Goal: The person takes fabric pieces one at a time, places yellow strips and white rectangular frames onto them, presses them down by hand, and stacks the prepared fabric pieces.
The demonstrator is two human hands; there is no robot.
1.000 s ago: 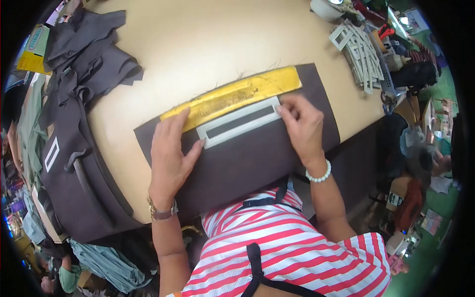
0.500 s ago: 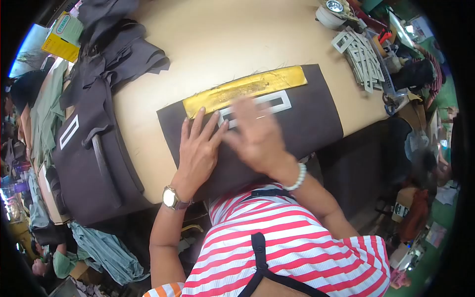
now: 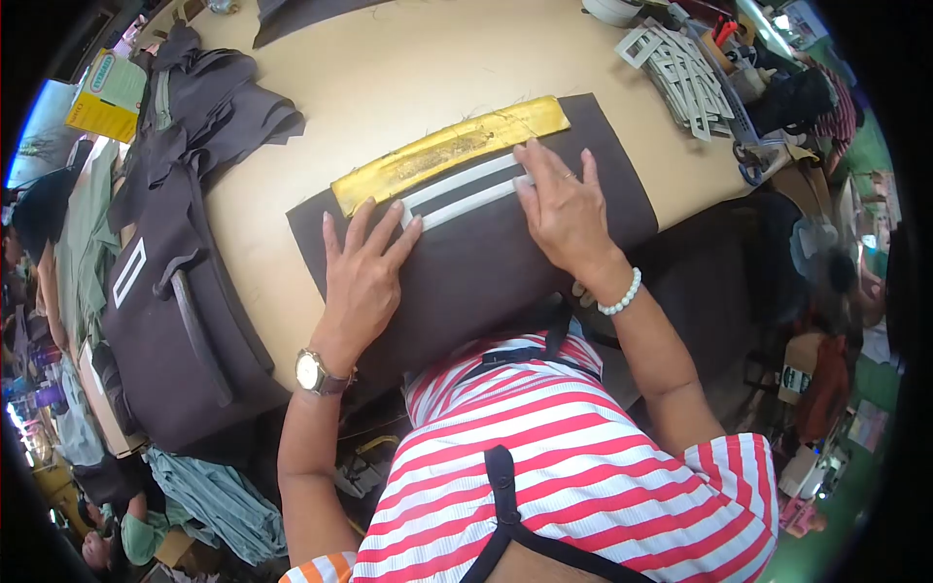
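Note:
A dark brown fabric panel [image 3: 466,262] lies at the table's front edge, partly over it. On the panel rests a white rectangular frame [image 3: 473,202], slightly tilted, just below a yellow strip [image 3: 449,151] with a worn, darkened middle. My left hand [image 3: 364,291] lies with fingers spread on the fabric, its fingertips touching the frame's left end. At the right end, the fingertips of my right hand [image 3: 571,214] press on the frame, thumb and fingers apart. Part of that end is hidden under the fingers.
White frames [image 3: 680,78] are heaped at the right, beside a basket [image 3: 729,92] of tools. Dark cloth pieces [image 3: 219,126] and a yellow-green box [image 3: 105,97] lie at the left. Another dark panel [image 3: 185,360] with a white frame and curved grey tool hangs over the edge.
My right hand has moved right, from over the frame's middle to its right end, uncovering the middle. My left hand stays at the left end. The camera view has shifted slightly.

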